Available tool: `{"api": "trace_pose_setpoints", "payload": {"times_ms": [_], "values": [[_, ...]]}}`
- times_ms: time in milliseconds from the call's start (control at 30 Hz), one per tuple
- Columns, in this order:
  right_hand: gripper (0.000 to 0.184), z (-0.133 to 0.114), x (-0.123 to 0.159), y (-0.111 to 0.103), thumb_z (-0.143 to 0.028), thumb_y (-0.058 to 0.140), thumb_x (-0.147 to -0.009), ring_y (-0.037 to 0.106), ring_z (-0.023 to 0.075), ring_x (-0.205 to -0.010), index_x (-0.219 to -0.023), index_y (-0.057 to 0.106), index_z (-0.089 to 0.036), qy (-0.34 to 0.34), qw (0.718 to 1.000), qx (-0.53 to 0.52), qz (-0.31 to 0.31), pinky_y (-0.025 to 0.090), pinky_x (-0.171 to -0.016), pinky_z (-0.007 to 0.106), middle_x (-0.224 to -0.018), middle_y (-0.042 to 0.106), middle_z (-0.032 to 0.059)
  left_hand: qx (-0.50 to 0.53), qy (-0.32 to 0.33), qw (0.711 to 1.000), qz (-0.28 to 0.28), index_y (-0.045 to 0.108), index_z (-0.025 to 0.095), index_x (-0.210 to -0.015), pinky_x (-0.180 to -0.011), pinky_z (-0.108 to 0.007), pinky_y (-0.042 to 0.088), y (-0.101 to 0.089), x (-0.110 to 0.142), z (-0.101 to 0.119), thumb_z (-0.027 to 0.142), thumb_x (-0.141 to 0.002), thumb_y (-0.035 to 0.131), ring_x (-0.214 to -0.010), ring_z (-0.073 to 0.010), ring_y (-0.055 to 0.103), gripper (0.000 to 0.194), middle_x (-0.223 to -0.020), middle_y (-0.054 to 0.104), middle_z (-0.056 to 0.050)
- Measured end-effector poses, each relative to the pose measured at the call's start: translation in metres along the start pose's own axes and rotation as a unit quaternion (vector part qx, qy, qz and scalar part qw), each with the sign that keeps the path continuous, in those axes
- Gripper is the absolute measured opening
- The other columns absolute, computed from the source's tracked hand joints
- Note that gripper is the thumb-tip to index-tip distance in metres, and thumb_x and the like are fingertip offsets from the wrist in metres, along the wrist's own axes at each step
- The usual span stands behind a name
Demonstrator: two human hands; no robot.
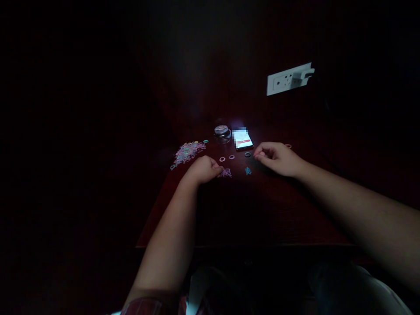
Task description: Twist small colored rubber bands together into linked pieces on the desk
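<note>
At the centre of a dark frame, the left hand (204,169) curls at the edge of some purple bands (226,173). Right of centre, the right hand (279,159) curls just beside a grey band (247,156). I cannot tell whether either hand's fingertips meet.

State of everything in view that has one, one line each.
Phone: screen lit
Jar: upright, lid appears on
Wall socket: plug in
Mixed pile: loosely heaped
Purple pile: small, at left hand
Teal pile: small, untouched
Left hand: fingers curled
Right hand: fingers bent, grip unclear
</note>
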State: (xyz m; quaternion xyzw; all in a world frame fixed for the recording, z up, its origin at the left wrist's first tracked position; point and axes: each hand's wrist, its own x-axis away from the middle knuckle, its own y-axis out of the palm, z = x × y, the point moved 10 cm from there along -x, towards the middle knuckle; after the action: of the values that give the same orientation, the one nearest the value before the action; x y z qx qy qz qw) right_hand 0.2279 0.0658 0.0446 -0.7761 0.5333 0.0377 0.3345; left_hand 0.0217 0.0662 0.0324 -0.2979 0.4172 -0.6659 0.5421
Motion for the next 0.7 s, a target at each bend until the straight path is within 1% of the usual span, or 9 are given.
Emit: {"api": "trace_pose_setpoints", "payload": {"times_ms": [67, 167, 233, 300, 400, 467, 500, 567, 700], "values": [[0.015, 0.0, 0.0, -0.002, -0.034, 0.061, -0.081, 0.046, 0.0129, -0.06, -0.079, 0.061, -0.019, -0.005, 1.0, 0.003, 0.005, 0.036, -0.054, 0.027, -0.067, 0.055, 0.0013, 0.002, -0.009, 1.0, 0.03, 0.071, 0.019, -0.071, -0.05, -0.024, 0.04, -0.009, -0.001, -0.006, 0.029, -0.077, 0.061, -0.052, -0.0127, 0.057, 0.016, -0.066, 0.07, -0.003], [0.015, 0.0, 0.0, -0.007, -0.033, 0.061, -0.081, 0.046, 0.0123, -0.059, -0.078, 0.061, -0.019, -0.014, 1.0, 0.013, 0.02, 0.036, -0.054, 0.027, -0.068, 0.056, 0.001, -0.01, -0.029, 0.998, 0.051, 0.072, 0.02, -0.091, -0.062, -0.024, 0.045, -0.014, -0.001, -0.013, 0.025, -0.078, 0.058, -0.069, -0.0143, 0.064, 0.02, -0.088, 0.074, -0.005], [0.014, 0.0, 0.0, -0.008, -0.033, 0.061, -0.081, 0.045, 0.0123, -0.058, -0.078, 0.062, -0.019, -0.017, 0.999, 0.016, 0.024, 0.036, -0.053, 0.026, -0.068, 0.055, 0.0008, -0.025, -0.029, 0.998, 0.04, 0.07, 0.021, -0.097, -0.068, -0.025, 0.046, -0.009, 0.0, -0.011, 0.027, -0.079, 0.058, -0.075, -0.015, 0.064, 0.022, -0.095, 0.073, -0.004], [0.014, -0.002, 0.001, -0.007, -0.032, 0.061, -0.081, 0.045, 0.0124, -0.058, -0.078, 0.062, -0.019, -0.019, 0.999, 0.018, 0.021, 0.035, -0.053, 0.026, -0.066, 0.054, 0.0004, -0.037, -0.023, 0.999, 0.022, 0.068, 0.022, -0.103, -0.071, -0.026, 0.047, 0.002, 0.002, -0.003, 0.033, -0.079, 0.061, -0.08, -0.0163, 0.065, 0.028, -0.098, 0.073, -0.003], [0.013, -0.004, 0.001, -0.006, -0.031, 0.061, -0.081, 0.045, 0.0127, -0.058, -0.078, 0.062, -0.019, -0.022, 0.999, 0.023, 0.019, 0.036, -0.054, 0.027, -0.065, 0.052, 0.0001, -0.073, -0.005, 0.997, 0.002, 0.065, 0.022, -0.112, -0.078, -0.03, 0.049, 0.017, 0.002, 0.011, 0.05, -0.074, 0.066, -0.09, -0.0207, 0.064, 0.047, -0.104, 0.07, -0.006], [0.013, -0.005, 0.001, -0.005, -0.031, 0.061, -0.081, 0.046, 0.013, -0.059, -0.078, 0.062, -0.019, -0.027, 0.999, 0.024, 0.02, 0.036, -0.054, 0.027, -0.067, 0.054, 0.0007, -0.108, 0.007, 0.994, 0.002, 0.065, 0.022, -0.113, -0.083, -0.034, 0.048, 0.022, 0.002, 0.019, 0.057, -0.07, 0.068, -0.097, -0.0245, 0.063, 0.055, -0.11, 0.067, -0.008], [0.012, -0.005, 0.001, -0.005, -0.031, 0.061, -0.081, 0.047, 0.0133, -0.06, -0.078, 0.062, -0.019, -0.028, 0.999, 0.024, 0.019, 0.036, -0.054, 0.027, -0.068, 0.055, 0.0012, -0.123, 0.009, 0.992, 0.003, 0.066, 0.023, -0.112, -0.084, -0.035, 0.048, 0.024, 0.001, 0.021, 0.058, -0.069, 0.069, -0.099, -0.0258, 0.062, 0.056, -0.112, 0.066, -0.009], [0.012, -0.005, 0.0, -0.005, -0.03, 0.061, -0.081, 0.048, 0.0137, -0.061, -0.078, 0.062, -0.019, -0.03, 0.999, 0.024, 0.018, 0.037, -0.055, 0.028, -0.071, 0.057, 0.002, -0.136, 0.01, 0.991, 0.0, 0.068, 0.024, -0.107, -0.084, -0.036, 0.048, 0.026, -0.001, 0.021, 0.055, -0.067, 0.071, -0.097, -0.026, 0.062, 0.051, -0.111, 0.065, -0.009], [0.011, -0.007, 0.0, -0.005, -0.03, 0.061, -0.08, 0.048, 0.0137, -0.061, -0.078, 0.062, -0.019, -0.029, 0.999, 0.021, 0.019, 0.038, -0.056, 0.028, -0.07, 0.057, 0.002, -0.108, 0.017, 0.994, -0.009, 0.071, 0.025, -0.099, -0.078, -0.031, 0.047, 0.028, -0.004, 0.017, 0.043, -0.071, 0.071, -0.088, -0.0216, 0.063, 0.033, -0.101, 0.068, -0.006]]}}
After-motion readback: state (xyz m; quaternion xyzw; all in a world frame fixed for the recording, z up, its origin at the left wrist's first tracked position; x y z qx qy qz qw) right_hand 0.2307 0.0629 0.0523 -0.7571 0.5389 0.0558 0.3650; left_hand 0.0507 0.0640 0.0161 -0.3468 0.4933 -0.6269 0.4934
